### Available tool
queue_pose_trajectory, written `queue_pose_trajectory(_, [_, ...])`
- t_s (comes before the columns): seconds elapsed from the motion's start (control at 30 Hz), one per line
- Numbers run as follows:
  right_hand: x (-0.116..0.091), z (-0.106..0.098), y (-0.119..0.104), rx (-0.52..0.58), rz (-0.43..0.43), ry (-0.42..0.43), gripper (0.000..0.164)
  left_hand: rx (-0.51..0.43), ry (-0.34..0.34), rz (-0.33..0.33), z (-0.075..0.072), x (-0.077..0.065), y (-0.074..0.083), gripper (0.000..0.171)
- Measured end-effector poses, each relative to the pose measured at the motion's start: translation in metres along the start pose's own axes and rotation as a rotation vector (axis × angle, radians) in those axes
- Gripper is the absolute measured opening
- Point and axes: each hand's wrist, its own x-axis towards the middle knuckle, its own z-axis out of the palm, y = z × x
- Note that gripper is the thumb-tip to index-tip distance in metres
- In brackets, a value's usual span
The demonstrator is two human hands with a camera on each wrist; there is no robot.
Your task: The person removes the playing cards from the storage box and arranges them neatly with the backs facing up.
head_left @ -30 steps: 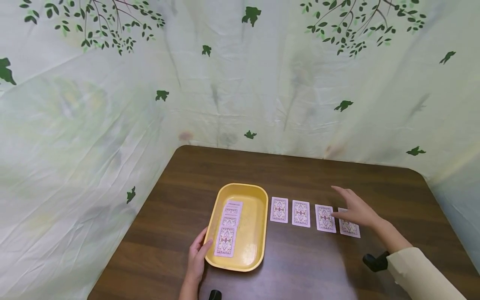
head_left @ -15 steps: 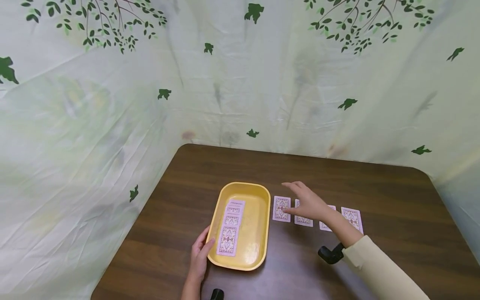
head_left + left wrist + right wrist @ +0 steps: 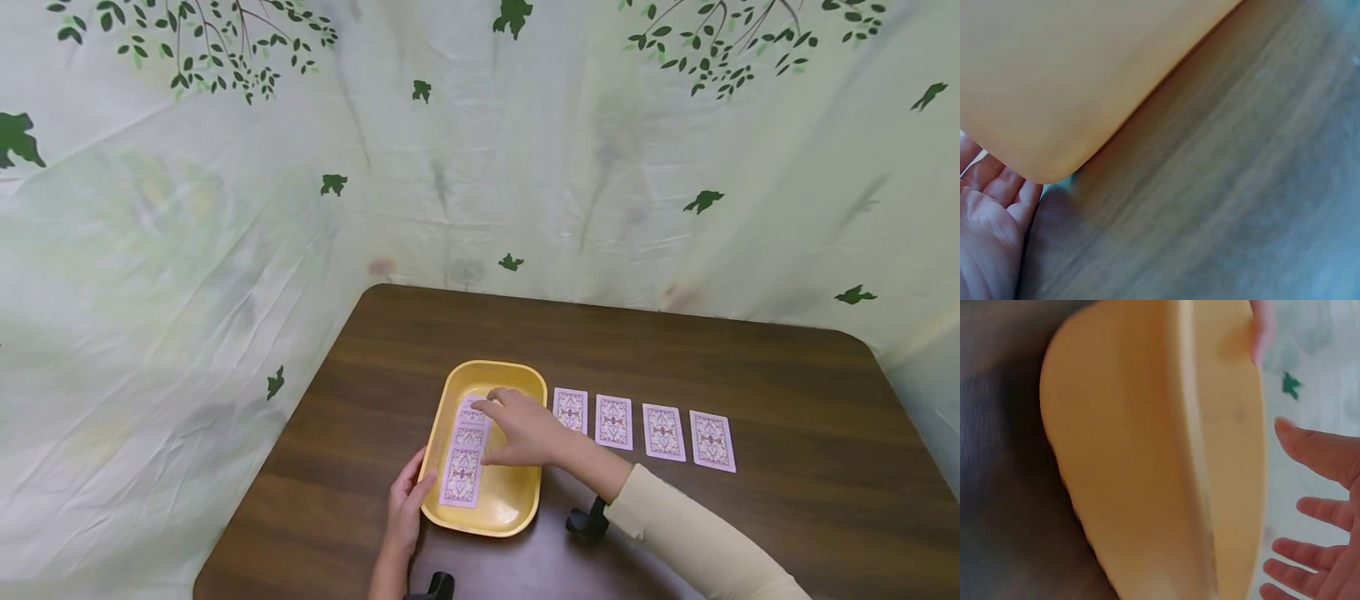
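Note:
My left hand (image 3: 405, 510) grips the near left edge of a yellow tray (image 3: 501, 500), thumb over the rim and fingers underneath; in the left wrist view the fingers lie against the tray's underside. Inside the tray, at its left side, overlapping purple-patterned playing cards (image 3: 461, 482) lie face down in a column. Over the tray is my right hand (image 3: 528, 429), fingers spread and nothing in them. It overlaps the upper part of the card column in the head view. The right wrist view shows those fingers (image 3: 1310, 553) apart, beyond the tray's side wall.
Several face-down cards (image 3: 613, 422) form a row on the brown wooden table (image 3: 750, 525), right of the tray. The card nearest the tray (image 3: 570, 407) is partly behind the right forearm. A leaf-printed cloth (image 3: 637, 167) hangs behind the table.
My right hand has moved left from above the far right card, across the row, to over the tray. The left hand keeps its grip on the tray edge; the cards lie as before.

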Motion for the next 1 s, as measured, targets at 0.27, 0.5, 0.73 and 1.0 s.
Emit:
queue_pose_trajectory(0.27, [0.015, 0.038, -0.021, -0.040, 0.071, -0.128, 0.069, 0.004, -0.015, 0.020, 0.001, 0.000, -0.001, 0.041])
queue_pose_trajectory(0.5, [0.021, 0.060, -0.031, -0.100, 0.062, -0.107, 0.068, 0.002, -0.007, 0.027, -0.001, -0.001, -0.001, 0.042])
queue_pose_trajectory(0.73, [0.021, 0.071, -0.033, -0.124, 0.087, -0.130, 0.077, 0.007, -0.007, 0.023, -0.001, -0.001, -0.001, 0.041])
queue_pose_trajectory(1.0, [0.019, 0.075, -0.036, -0.154, 0.060, -0.121, 0.078, 0.001, -0.017, 0.030, -0.002, -0.001, -0.001, 0.041])
